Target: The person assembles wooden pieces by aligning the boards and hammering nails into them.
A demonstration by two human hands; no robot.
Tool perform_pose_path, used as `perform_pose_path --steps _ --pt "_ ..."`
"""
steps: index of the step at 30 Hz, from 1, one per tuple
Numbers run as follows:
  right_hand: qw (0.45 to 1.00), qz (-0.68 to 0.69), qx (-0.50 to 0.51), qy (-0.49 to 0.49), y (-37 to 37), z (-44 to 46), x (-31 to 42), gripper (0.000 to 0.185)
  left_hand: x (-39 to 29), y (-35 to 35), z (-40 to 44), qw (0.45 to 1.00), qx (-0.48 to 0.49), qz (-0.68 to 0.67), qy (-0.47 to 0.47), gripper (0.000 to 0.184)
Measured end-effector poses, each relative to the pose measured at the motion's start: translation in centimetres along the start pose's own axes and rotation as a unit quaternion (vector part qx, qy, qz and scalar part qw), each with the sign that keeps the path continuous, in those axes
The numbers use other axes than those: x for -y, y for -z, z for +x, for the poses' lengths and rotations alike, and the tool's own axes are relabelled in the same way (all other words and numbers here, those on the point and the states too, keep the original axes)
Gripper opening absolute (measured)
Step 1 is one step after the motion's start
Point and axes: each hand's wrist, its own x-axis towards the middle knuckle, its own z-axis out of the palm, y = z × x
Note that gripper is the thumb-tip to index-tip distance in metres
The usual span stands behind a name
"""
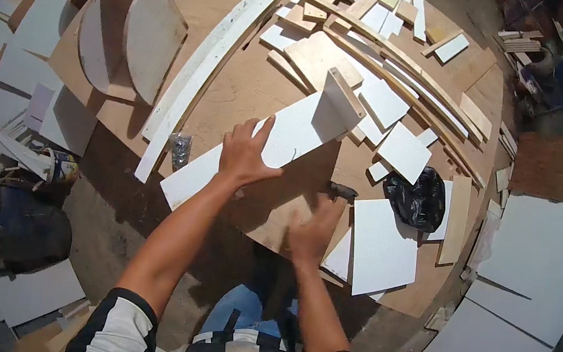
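My left hand (245, 152) lies spread on a long white board (297, 131), fingers over its face and thumb at its near edge. A short wooden piece (343, 103) stands upright across the board's far end. A small dark curved mark shows on the white face; I cannot tell what it is. My right hand (314, 232) is blurred, low over the table right of the board. At its fingertips is a dark tool head, seemingly a hammer (343, 190); whether the fingers grip it is unclear. A clear bag of small dark pieces (180, 151) sits by the board's left end.
Several white and bare wood offcuts (404, 152) cover the table's right side, with a black plastic bag (416, 198) among them. Long strips (387, 50) cross the back. A curved wooden assembly (152, 40) stands at left. White panels (532, 250) lie beyond the right edge.
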Motion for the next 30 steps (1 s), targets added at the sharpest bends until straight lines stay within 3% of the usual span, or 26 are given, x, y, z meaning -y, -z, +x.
perform_pose_path --steps 2,5,7,8,10,13,15,18,20,21,23,26,30 --pt "0.966 0.184 0.181 0.006 -3.8 -1.2 2.2 0.071 0.2 0.1 0.2 1.0 0.011 0.007 0.006 0.119" --pt "0.916 0.009 0.402 0.011 -8.0 -1.4 5.9 0.049 0.6 -0.3 0.3 1.0 0.009 -0.005 0.007 0.12" --pt "0.877 -0.032 0.478 0.039 -10.4 -1.0 5.5 0.043 1.2 -0.6 0.1 1.0 -0.01 -0.015 -0.006 0.121" --pt "0.877 0.0 0.476 0.057 -11.0 -1.3 5.2 0.035 1.4 -0.7 0.2 0.999 -0.029 -0.027 -0.016 0.121" --pt "0.876 0.031 0.476 0.075 -12.9 -2.9 4.1 0.035 1.2 0.0 0.2 0.999 -0.032 -0.044 -0.007 0.122" --pt "0.909 0.197 0.365 -0.043 -13.4 -3.7 3.6 0.036 1.1 1.1 0.4 0.997 -0.036 -0.065 0.006 0.122" --pt "0.883 0.304 0.347 -0.085 -11.7 -2.8 2.8 0.029 1.1 1.6 0.6 0.997 -0.04 -0.069 0.008 0.121" --pt "0.903 0.222 0.345 -0.131 -11.3 -2.5 0.3 0.035 1.0 2.1 1.0 0.996 -0.035 -0.076 0.0 0.123" --pt "0.967 0.16 0.163 -0.115 -9.7 -0.4 0.1 0.045 0.7 2.2 1.0 0.996 -0.022 -0.09 0.004 0.124" --pt "0.967 0.16 0.163 -0.115 -7.9 1.4 0.6 0.045 0.8 2.0 1.0 0.996 -0.022 -0.09 0.003 0.124" --pt "0.985 0.138 -0.105 0.015 -4.8 5.0 1.8 0.04 0.8 1.3 0.9 0.997 -0.02 -0.08 -0.005 0.126" --pt "0.969 0.226 -0.09 0.051 -6.0 7.1 1.4 0.029 0.1 1.0 1.0 0.997 0.004 -0.075 -0.003 0.126" --pt "0.974 0.221 -0.021 0.041 -7.8 7.7 -0.7 0.019 -0.1 0.0 1.4 0.999 0.008 -0.05 -0.014 0.127"
